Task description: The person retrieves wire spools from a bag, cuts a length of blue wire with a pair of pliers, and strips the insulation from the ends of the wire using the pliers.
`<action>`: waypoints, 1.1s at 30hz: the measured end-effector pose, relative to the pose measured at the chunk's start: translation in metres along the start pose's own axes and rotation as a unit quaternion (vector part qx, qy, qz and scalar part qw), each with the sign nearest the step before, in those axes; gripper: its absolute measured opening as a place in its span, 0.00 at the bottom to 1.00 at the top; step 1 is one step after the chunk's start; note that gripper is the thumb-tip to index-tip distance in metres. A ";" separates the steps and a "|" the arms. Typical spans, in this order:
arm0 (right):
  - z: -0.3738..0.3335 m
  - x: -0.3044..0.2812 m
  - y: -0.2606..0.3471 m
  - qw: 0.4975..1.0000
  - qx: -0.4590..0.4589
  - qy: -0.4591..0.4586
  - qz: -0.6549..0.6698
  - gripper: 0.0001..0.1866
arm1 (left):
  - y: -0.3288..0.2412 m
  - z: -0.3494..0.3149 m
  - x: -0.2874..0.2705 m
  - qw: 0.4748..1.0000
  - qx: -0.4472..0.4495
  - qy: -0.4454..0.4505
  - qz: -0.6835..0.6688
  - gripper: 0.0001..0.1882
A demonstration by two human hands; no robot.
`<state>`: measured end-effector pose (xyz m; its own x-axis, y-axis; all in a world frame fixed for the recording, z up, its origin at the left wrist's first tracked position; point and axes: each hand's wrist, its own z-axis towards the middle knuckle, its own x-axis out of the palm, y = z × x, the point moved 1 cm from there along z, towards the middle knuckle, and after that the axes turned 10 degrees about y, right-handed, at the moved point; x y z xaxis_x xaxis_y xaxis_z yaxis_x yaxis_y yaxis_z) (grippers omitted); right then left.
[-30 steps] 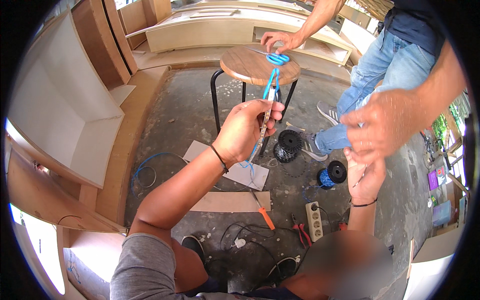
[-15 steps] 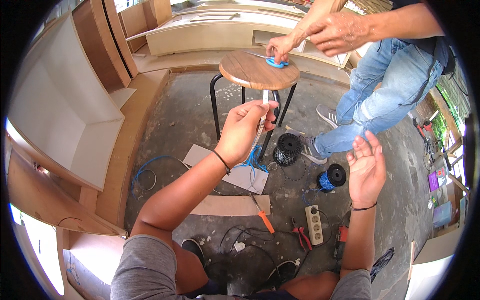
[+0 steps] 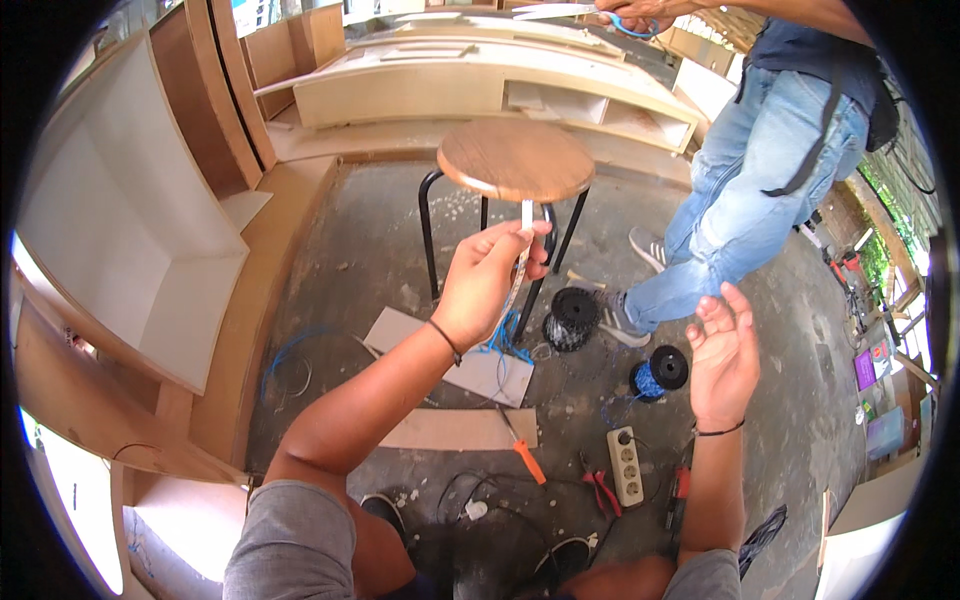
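Observation:
My left hand (image 3: 482,280) is closed, pinching a narrow white strip (image 3: 527,215) with small dark marks along it. The strip's short end stands up above my fingers in front of the stool, and the rest hangs down past my wrist. To the right, my right hand (image 3: 725,360) is raised with palm turned up and fingers loosely spread, holding nothing. Beyond my left hand is a round stool (image 3: 515,160) with a wooden seat and black legs. At the far right, a co-worker's hand (image 3: 650,12) holds scissors (image 3: 630,27) with blue handles.
On the floor lie two black spools (image 3: 572,318), one wound with blue, a white board (image 3: 490,375) with blue strands, an orange-handled screwdriver (image 3: 528,458), red pliers (image 3: 600,490) and a power strip (image 3: 626,468). A white-lined cabinet (image 3: 120,230) stands left; the co-worker's legs (image 3: 725,190) stand right.
The co-worker has lifted the scissors off the stool seat, up and to the right, and stands more upright. My hands keep their poses, and the strip remains pinched in my left hand.

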<state>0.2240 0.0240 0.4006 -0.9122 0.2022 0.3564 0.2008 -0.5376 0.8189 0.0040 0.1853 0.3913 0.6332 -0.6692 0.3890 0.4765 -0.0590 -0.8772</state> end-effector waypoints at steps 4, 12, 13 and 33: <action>0.000 0.003 -0.005 1.000 -0.002 0.007 -0.010 0.21 | 0.001 0.002 -0.005 1.000 -0.004 -0.003 -0.002 0.16; -0.003 -0.006 -0.006 0.999 -0.026 0.004 -0.034 0.20 | -0.006 0.005 0.006 0.998 -0.026 -0.026 -0.055 0.16; -0.001 -0.005 -0.003 0.999 -0.029 0.001 -0.038 0.20 | -0.009 0.006 0.006 0.996 -0.036 -0.038 -0.066 0.15; -0.007 -0.006 -0.007 0.996 -0.036 0.022 -0.082 0.18 | -0.012 0.002 0.002 0.994 -0.049 -0.043 -0.082 0.05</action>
<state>0.2256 0.0207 0.3895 -0.9454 0.2580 0.1993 0.0225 -0.5583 0.8293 0.0010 0.1865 0.4032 0.6036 -0.5782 0.5490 0.5199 -0.2367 -0.8208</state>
